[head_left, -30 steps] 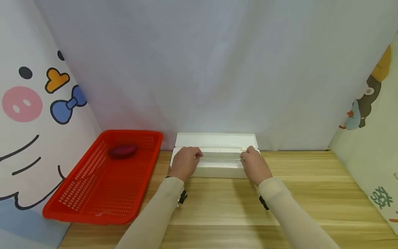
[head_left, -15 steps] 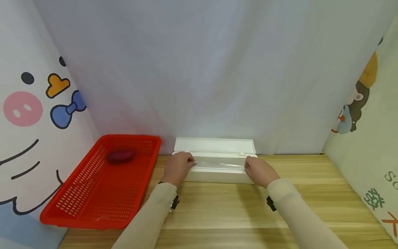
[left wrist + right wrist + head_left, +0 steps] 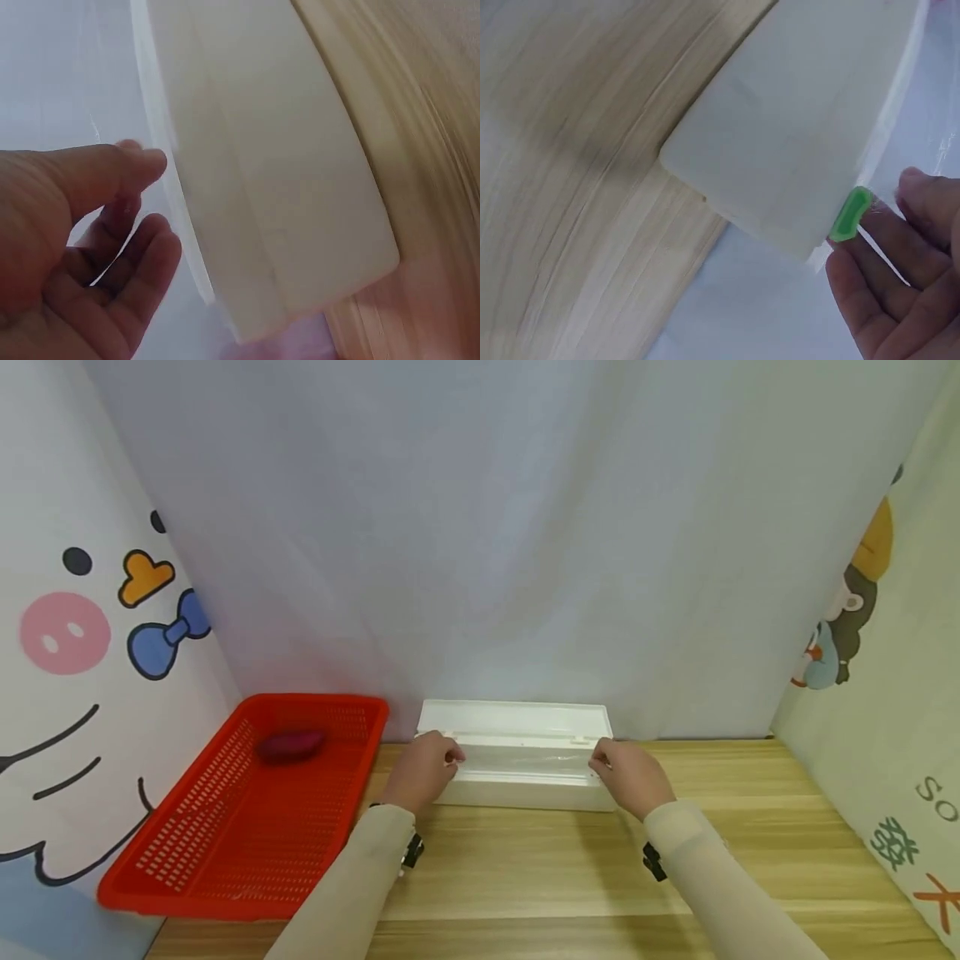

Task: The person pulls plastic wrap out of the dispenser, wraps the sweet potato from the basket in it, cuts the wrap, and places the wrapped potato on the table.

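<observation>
A long white cling film box (image 3: 525,795) stands on the wooden table against the back curtain, its lid (image 3: 517,718) tipped back. Clear cling film (image 3: 525,762) stretches across the box's top between the two hands. My left hand (image 3: 422,772) pinches the film at the box's left end; in the left wrist view its thumb and forefinger meet and the other fingers curl loosely. At the right end my right hand (image 3: 633,777) pinches the film's other side. A small green piece (image 3: 850,214) sits on the box's end edge beside the right fingers.
A red plastic basket (image 3: 273,843) stands to the left, with a purple elongated object (image 3: 291,744) lying at its back. Printed cloth hangs on both sides, and a plain pale curtain (image 3: 517,527) closes off the back.
Both hands have moved apart towards the box's ends, and the film between them looks more spread. The head view has tilted up a little. The basket and box stay put.
</observation>
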Available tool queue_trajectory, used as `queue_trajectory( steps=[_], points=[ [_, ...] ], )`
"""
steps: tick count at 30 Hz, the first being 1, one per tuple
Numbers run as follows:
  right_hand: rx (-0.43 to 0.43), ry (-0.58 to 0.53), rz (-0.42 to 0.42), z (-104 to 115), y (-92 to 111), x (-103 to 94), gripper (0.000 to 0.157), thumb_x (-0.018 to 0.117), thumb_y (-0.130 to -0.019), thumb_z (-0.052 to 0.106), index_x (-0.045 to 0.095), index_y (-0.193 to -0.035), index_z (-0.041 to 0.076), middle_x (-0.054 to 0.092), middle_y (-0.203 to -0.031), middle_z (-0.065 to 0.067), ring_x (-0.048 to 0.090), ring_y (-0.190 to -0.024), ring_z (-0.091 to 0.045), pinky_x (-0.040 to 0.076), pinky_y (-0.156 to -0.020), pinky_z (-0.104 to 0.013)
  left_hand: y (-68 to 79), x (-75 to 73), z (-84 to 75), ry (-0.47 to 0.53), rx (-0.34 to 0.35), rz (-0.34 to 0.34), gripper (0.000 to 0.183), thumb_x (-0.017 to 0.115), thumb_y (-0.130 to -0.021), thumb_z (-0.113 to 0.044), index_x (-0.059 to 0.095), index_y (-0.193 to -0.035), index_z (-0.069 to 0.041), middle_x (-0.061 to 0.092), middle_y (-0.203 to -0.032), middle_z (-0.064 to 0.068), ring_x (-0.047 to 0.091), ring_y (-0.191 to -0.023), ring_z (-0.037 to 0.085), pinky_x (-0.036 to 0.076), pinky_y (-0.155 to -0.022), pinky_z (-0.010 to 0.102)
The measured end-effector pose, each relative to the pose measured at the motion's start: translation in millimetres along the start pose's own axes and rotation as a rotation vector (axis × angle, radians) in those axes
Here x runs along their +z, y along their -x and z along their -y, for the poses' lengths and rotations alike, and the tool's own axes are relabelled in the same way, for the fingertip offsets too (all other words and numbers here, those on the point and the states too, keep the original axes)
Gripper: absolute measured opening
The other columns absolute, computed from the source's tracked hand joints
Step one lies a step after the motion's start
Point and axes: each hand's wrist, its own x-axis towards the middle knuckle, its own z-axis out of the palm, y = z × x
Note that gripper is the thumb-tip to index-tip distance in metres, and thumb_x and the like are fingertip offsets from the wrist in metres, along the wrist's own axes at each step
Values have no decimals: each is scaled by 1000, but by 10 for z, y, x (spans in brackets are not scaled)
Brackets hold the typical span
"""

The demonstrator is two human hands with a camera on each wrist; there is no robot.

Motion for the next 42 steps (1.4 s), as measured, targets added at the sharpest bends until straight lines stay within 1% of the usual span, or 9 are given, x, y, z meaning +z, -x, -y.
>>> queue_trajectory(
  steps=[8,11,14,18,22,27,33,38,42],
  points=[
    [21,-202,99,30,-43,29,17,48,-97,11,63,-103,4,63,-90,-6,51,-67,-14,45,-63,-33,54,0,50,-48,-41,-61,8,62,-92,-16,68,-98,-15,69,-92,0,61,-75,15,50,-66,31],
    [-8,-183,117,40,-50,65,20,48,-93,9,65,-102,4,60,-94,-6,50,-74,-16,45,-69,-35,59,29,60,-83,-35,-84,9,61,-93,-17,68,-96,-13,68,-90,1,62,-80,17,51,-72,32],
    [-32,-146,109,49,-56,75,12,56,-90,12,67,-92,8,55,-89,-3,49,-79,-16,43,-71,-35,58,51,68,-92,-19,-108,10,60,-93,-17,68,-91,-12,64,-85,1,61,-81,18,51,-75,33],
    [-52,-65,66,73,-45,47,6,64,-90,16,67,-87,12,57,-85,0,53,-77,-15,47,-72,-37,60,72,82,-79,-25,-124,8,58,-95,-18,64,-92,-13,62,-78,-2,56,-70,15,50,-68,31],
    [-96,61,5,95,-14,24,5,64,-89,9,69,-88,11,62,-81,1,57,-73,-13,50,-68,-35,70,56,81,-40,-50,-99,8,56,-96,-21,61,-95,-15,59,-70,-5,50,-60,13,46,-61,28],
    [-134,166,-37,82,12,22,10,62,-83,2,64,-78,10,53,-71,1,45,-62,-11,43,-58,-28,75,28,80,33,-42,-47,15,60,-86,-11,65,-100,-13,66,-82,-4,60,-74,13,50,-71,31],
    [-95,167,-29,85,44,-37,18,61,-86,5,62,-70,12,48,-66,1,39,-60,-12,36,-54,-26,83,43,125,11,-6,-85,9,69,-84,-5,72,-89,-12,68,-88,-1,62,-86,18,51,-78,34],
    [-46,141,-12,92,67,-109,15,61,-91,9,69,-79,11,57,-70,3,45,-59,-10,42,-56,-27,103,14,130,22,-70,-155,5,72,-84,-14,73,-89,-15,70,-86,-4,60,-76,14,51,-71,32],
    [-71,153,1,96,77,-202,20,58,-90,5,61,-71,11,50,-66,1,40,-58,-12,36,-53,-27,106,-19,133,-19,-98,-156,4,73,-84,-22,72,-85,-17,69,-82,-7,56,-70,11,49,-66,29]
  ],
)
